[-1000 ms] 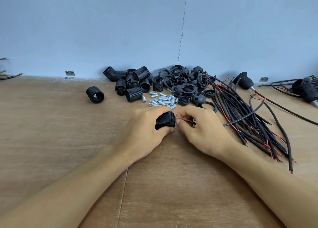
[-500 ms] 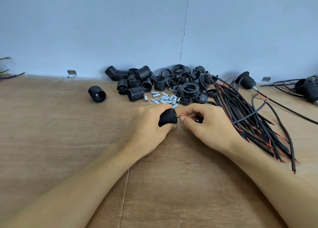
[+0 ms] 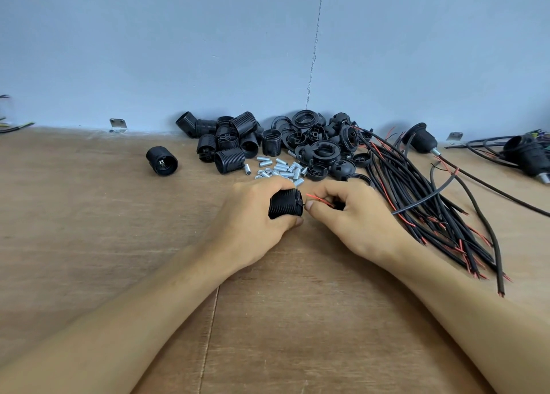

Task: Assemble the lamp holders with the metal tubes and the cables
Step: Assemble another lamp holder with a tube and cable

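Black lamp holder (image 3: 285, 204): left hand (image 3: 253, 218) is gripping it tight
Red wire (image 3: 319, 199): right hand (image 3: 354, 215) is pinching it beside the lamp holder

lamp holder (image 3: 285, 204) half hidden by left hand (image 3: 253, 224) | right-edge holder (image 3: 532, 158) cropped

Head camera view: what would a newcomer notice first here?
The two hands at centre: the left hand grips a ribbed black lamp holder, the right hand pinches a red wire beside it. Behind them a heap of black holder parts lies against the wall, metal tubes before it, a cable bundle to the right.
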The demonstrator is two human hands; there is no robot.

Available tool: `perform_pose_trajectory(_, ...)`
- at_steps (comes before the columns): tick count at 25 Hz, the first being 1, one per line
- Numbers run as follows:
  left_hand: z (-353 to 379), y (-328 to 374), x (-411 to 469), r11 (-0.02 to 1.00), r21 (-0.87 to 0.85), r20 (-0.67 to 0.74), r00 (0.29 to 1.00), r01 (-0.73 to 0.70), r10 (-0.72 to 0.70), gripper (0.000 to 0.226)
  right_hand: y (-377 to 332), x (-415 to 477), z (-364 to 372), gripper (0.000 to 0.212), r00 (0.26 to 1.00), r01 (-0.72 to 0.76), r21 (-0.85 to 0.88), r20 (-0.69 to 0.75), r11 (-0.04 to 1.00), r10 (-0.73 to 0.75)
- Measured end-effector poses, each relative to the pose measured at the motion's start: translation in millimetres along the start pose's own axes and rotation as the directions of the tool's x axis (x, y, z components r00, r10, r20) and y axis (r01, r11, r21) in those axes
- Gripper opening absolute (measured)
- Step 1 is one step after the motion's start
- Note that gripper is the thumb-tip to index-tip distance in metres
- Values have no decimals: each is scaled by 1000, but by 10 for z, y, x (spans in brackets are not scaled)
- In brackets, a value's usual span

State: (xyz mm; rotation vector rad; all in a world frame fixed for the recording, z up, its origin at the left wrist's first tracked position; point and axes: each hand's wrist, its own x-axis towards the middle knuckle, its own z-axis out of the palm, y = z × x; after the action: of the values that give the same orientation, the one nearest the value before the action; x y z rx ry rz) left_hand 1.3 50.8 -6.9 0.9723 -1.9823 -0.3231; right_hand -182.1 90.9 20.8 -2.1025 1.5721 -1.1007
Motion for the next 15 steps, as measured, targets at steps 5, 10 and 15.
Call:
perform_pose_trajectory(5,-6,4,-3,1000,9,11,1000,-15,15,36,4,-2,18,42,1000,4,0,-13,1000,-4)
perform_pose_trajectory(10,7,15,-10,999,36,-1,1000,-21,21,35,-4,23,23,37,1000,3,-27,5,1000,-3)
perform_pose_trajectory(15,17,22,-15,999,29,-17,1000,14,-14,32,-11,5,11,39,1000,-1,-16,1,1000,1)
